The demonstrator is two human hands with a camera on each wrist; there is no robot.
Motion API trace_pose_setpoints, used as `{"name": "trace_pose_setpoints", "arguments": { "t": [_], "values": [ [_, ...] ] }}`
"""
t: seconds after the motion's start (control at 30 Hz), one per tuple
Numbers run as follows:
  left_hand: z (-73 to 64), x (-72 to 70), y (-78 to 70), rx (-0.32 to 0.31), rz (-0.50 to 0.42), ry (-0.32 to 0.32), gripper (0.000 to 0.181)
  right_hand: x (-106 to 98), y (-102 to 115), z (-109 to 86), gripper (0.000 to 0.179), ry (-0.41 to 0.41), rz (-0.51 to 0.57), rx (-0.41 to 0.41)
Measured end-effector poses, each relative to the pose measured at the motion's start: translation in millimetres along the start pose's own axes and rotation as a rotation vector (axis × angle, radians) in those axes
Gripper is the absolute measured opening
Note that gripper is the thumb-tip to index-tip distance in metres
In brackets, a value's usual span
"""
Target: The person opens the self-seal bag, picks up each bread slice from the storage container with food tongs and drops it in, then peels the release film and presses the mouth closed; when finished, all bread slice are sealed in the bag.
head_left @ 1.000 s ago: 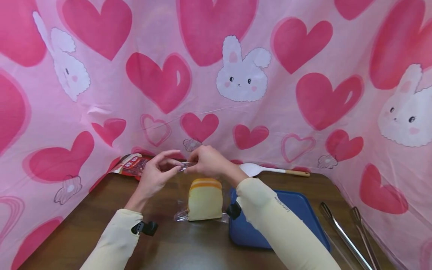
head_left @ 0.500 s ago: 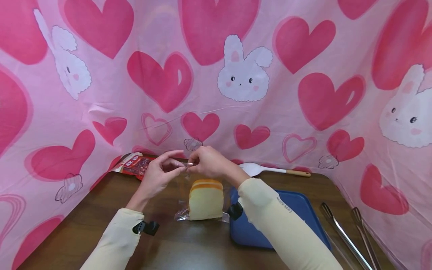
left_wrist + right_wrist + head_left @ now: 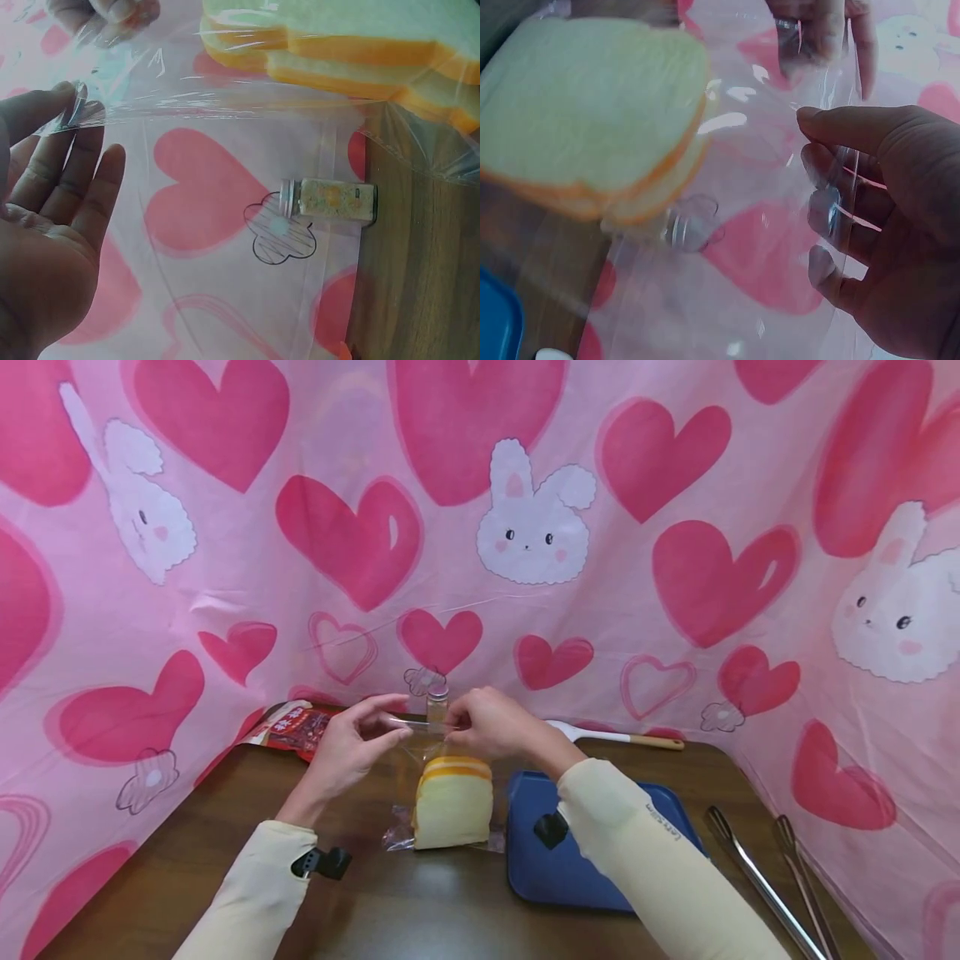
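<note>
Slices of orange-crusted bread (image 3: 453,810) stand upright inside a clear plastic bag (image 3: 399,840) on the table, below both hands. My left hand (image 3: 351,745) pinches one side of the bag's top edge between thumb and fingers. My right hand (image 3: 493,723) pinches the other side, so the film stretches between the two hands above the bread. In the left wrist view, the film (image 3: 135,109) runs taut from the left fingertips past the bread (image 3: 367,41). Through the film in the right wrist view, the bread (image 3: 592,105) shows clearly.
Behind the hands stands a small spice jar (image 3: 437,708) with a metal lid. A blue tray (image 3: 555,881) lies at right, partly under the right sleeve. Beyond are a white spatula (image 3: 607,736), metal tongs (image 3: 757,877) and, far left, a red snack packet (image 3: 294,727).
My right hand has moved right, away from the left hand, drawing the bag's top edge wider. The spice jar now shows between the hands. My left hand stays nearly in place.
</note>
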State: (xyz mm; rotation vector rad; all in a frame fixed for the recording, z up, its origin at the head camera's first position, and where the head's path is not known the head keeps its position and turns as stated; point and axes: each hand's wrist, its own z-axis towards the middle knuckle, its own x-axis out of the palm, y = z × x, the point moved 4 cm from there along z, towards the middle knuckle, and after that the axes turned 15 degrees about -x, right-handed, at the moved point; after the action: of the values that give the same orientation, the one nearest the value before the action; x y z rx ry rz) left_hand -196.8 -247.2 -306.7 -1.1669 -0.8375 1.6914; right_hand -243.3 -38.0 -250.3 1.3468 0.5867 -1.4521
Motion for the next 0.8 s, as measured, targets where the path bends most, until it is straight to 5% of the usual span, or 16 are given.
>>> {"name": "trace_pose_setpoints", "arguments": {
  "t": [0.8],
  "values": [
    [0.9,-6.6,4.6,-0.023,0.023,0.003,0.044,-17.2,-61.8,-78.4,0.004,-0.074,0.151,0.119]
  ]
}}
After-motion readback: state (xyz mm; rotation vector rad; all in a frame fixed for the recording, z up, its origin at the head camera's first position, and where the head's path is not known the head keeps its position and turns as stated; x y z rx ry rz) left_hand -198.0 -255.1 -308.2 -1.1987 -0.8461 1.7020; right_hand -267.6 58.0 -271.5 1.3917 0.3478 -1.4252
